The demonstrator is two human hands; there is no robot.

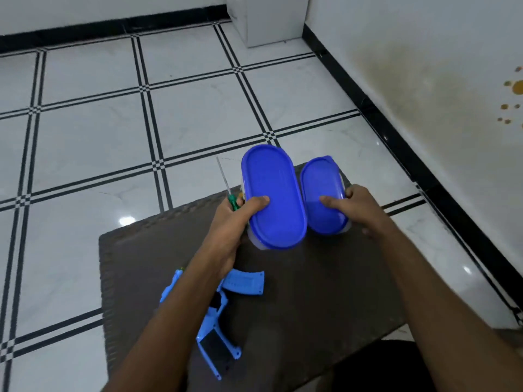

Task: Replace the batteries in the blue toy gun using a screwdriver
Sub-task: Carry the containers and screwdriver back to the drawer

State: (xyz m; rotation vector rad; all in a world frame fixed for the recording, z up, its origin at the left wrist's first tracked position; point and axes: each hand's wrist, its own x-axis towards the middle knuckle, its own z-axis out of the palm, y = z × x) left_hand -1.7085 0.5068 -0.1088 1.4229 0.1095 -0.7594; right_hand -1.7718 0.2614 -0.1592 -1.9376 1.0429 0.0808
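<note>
A dark brown woven mat (pixel 311 292) lies on the white black-lined tiled floor (pixel 93 114); a white cabinet base (pixel 268 21) stands well beyond it.

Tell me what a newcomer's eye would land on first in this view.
Two bright blue-lidded containers at the far edge of the dark mat: the larger container gripped by the left hand, which also holds a green-handled screwdriver, and the smaller container gripped by the right hand. Nearer, under the left forearm, lies the blue toy gun.
</note>
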